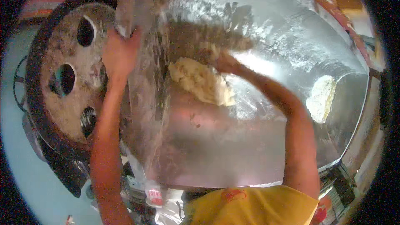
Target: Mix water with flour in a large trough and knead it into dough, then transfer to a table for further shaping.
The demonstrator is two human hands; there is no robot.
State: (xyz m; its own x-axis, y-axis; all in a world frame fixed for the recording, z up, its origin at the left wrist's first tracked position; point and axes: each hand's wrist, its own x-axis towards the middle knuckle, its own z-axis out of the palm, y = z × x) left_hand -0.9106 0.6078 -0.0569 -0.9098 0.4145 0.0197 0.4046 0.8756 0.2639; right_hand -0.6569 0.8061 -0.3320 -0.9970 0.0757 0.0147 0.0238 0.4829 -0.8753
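A lumpy pale mass like dough (200, 81) lies on the wide, smudged metal worktop (254, 146). My left hand (121, 52) is at the worktop's left edge, beside a round, holed metal plate (62, 121), with fingers curled on something I cannot make out. My right hand (221, 62) is at the upper right of the pale mass, touching or just above it; its fingers are blurred. A second pale piece (321, 98) rests toward the worktop's right.
The round plate has a thick dark rim and large openings. A reddish ledge (358, 48) borders the back right. Below the front edge are a white bag (166, 212) and dark metal framework. A pale blue surface (33, 179) shows at lower left.
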